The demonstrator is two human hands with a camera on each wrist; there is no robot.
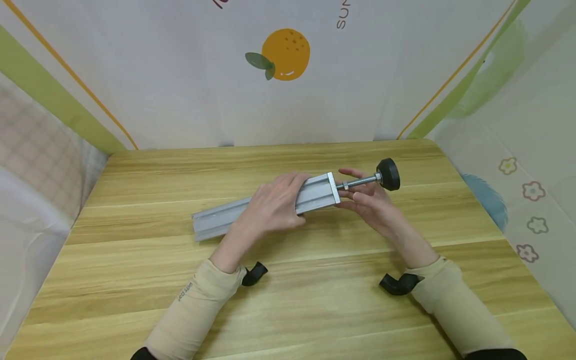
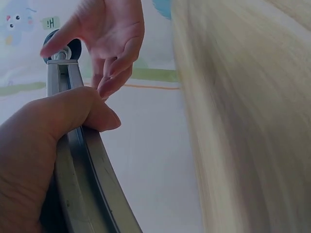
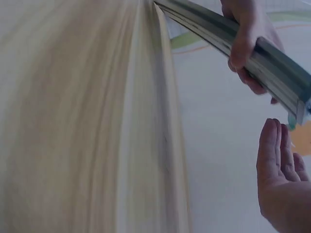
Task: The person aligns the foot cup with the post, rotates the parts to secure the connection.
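My left hand [image 1: 274,202] grips a grey aluminium profile [image 1: 315,192] round its middle, fingers over the top and thumb [image 2: 92,109] along the near side. The profile is tilted, its right end raised above the table. From the end plate [image 1: 333,188] a threaded rod [image 1: 362,181] with nuts sticks out, tipped by a round black levelling foot [image 1: 388,174]. Around the rod my right hand [image 1: 378,210] is spread, its fingers partly behind rod and profile. In the right wrist view the fingers [image 3: 270,150] of that hand look straight and hold nothing.
The wood-grain table [image 1: 135,280] runs beneath both arms. A white curtain [image 1: 189,75] with a printed orange hangs at the back edge. Black curved pieces [image 1: 254,274] jut from both sleeve cuffs.
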